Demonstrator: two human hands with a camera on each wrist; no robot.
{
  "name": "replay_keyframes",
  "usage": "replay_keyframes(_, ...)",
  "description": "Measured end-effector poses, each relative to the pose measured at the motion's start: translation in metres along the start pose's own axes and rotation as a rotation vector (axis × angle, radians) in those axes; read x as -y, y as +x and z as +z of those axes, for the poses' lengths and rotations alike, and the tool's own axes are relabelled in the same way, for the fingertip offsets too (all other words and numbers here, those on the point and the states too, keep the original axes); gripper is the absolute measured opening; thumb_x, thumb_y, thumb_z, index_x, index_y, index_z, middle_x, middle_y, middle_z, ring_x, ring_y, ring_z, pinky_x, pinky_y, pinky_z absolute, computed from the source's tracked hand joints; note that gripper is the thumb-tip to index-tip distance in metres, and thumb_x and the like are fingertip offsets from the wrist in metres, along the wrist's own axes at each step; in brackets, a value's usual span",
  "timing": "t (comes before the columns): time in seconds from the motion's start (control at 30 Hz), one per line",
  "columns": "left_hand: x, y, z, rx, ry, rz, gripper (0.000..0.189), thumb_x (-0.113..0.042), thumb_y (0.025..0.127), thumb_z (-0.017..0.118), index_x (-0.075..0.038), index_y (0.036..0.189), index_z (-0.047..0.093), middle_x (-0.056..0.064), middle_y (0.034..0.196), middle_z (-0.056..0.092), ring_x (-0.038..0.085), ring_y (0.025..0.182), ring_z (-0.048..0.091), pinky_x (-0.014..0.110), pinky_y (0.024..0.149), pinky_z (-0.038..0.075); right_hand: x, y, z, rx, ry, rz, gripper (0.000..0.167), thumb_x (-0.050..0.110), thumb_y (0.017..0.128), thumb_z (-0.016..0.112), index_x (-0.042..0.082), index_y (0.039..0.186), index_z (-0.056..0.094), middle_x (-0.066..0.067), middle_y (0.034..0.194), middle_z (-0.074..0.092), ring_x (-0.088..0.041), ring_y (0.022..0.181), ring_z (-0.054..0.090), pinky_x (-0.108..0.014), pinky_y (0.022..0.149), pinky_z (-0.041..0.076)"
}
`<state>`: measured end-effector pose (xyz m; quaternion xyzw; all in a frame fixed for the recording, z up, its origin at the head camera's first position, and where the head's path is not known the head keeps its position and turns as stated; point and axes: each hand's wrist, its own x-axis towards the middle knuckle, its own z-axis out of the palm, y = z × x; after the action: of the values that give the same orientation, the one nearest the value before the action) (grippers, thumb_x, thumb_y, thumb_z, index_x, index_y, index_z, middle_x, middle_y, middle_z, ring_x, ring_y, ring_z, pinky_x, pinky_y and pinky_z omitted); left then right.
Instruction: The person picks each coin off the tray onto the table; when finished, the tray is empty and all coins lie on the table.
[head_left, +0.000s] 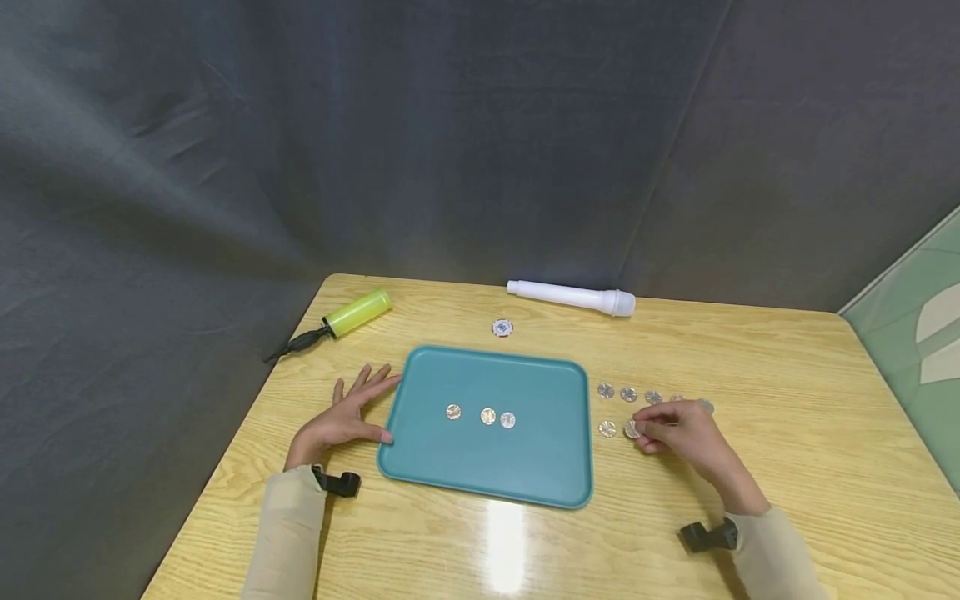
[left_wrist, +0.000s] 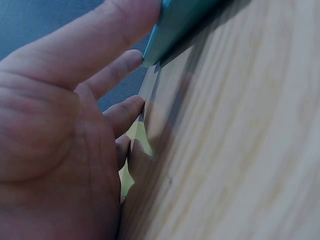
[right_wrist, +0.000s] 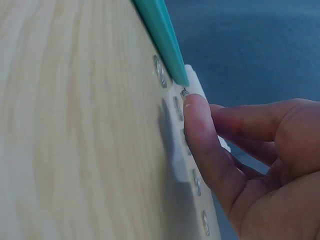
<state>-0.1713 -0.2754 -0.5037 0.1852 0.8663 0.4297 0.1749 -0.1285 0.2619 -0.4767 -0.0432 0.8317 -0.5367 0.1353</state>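
Note:
In the head view a teal tray [head_left: 480, 458] lies on the wooden table, with a gold coin [head_left: 453, 412], another gold coin [head_left: 488, 416] and a silver coin [head_left: 507, 420] on it. My left hand [head_left: 348, 419] spreads at the tray's left side, thumb and index fingertip touching its rim. Right of the tray my right hand [head_left: 686, 437] pinches a silver coin [head_left: 632, 429] between thumb and index finger; the right wrist view shows just the edge of this coin [right_wrist: 185, 93]. Beside it lies another coin [head_left: 607, 428], and behind runs a row of silver coins [head_left: 628, 394], partly hidden by the hand.
Behind the tray lies a white poker chip [head_left: 502, 327]. A white toy microphone [head_left: 573, 297] rests near the table's back edge. At the back left is a yellow-green hand pump [head_left: 358, 313] with a black end. A dark curtain [head_left: 480, 150] hangs behind the table.

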Motion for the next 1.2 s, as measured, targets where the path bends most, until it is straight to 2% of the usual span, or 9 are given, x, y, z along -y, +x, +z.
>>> replay_keyframes(0.23, 0.001, 0.000, 0.000, -0.001, -0.002, 0.003, 0.095, -0.026, 0.077, 0.086, -0.017, 0.157, 0.036, 0.015, 0.171, 0.007, 0.042, 0.155, -0.019, 0.068, 0.112, -0.029, -0.008, -0.002, -0.003, -0.013, -0.009, 0.034, 0.025, -0.005, 0.096, 0.057, -0.021, 0.114, 0.063, -0.025, 0.096, 0.073, -0.006, 0.073, 0.073, -0.025, 0.069, 0.063)
replay_keyframes(0.63, 0.003, 0.000, -0.001, 0.004, 0.006, 0.011, 0.095, -0.026, 0.078, 0.086, -0.019, 0.158, 0.035, 0.015, 0.171, 0.006, 0.042, 0.155, -0.019, 0.068, 0.112, -0.029, -0.010, -0.001, 0.004, -0.034, -0.022, 0.048, 0.024, -0.003, 0.095, 0.061, -0.020, 0.110, 0.066, -0.022, 0.090, 0.075, -0.005, 0.068, 0.071, -0.023, 0.065, 0.062)
replay_keyframes(0.83, 0.002, 0.000, 0.000, 0.003, -0.007, 0.004, 0.095, -0.025, 0.078, 0.086, -0.018, 0.158, 0.035, 0.015, 0.171, 0.007, 0.042, 0.155, -0.019, 0.068, 0.112, -0.030, -0.008, -0.001, 0.007, -0.068, -0.102, 0.029, 0.021, 0.000, 0.094, 0.065, -0.016, 0.106, 0.070, -0.022, 0.090, 0.075, -0.003, 0.065, 0.069, -0.020, 0.061, 0.060)
replay_keyframes(1.07, 0.002, 0.000, 0.001, 0.003, -0.012, 0.004, 0.095, -0.024, 0.078, 0.086, -0.017, 0.158, 0.035, 0.015, 0.171, 0.007, 0.043, 0.155, -0.019, 0.067, 0.112, -0.030, -0.006, -0.001, 0.009, -0.110, -0.224, -0.020, 0.014, -0.001, 0.091, 0.068, -0.011, 0.098, 0.074, -0.018, 0.083, 0.075, -0.002, 0.061, 0.066, -0.018, 0.057, 0.058)
replay_keyframes(1.2, 0.001, 0.000, 0.000, 0.001, -0.012, 0.006, 0.095, -0.025, 0.077, 0.086, -0.018, 0.157, 0.036, 0.015, 0.171, 0.007, 0.043, 0.155, -0.019, 0.067, 0.112, -0.030, -0.006, 0.000, 0.009, -0.124, -0.251, -0.029, 0.012, -0.002, 0.090, 0.069, -0.011, 0.095, 0.075, -0.016, 0.081, 0.075, -0.004, 0.060, 0.066, -0.018, 0.056, 0.058)
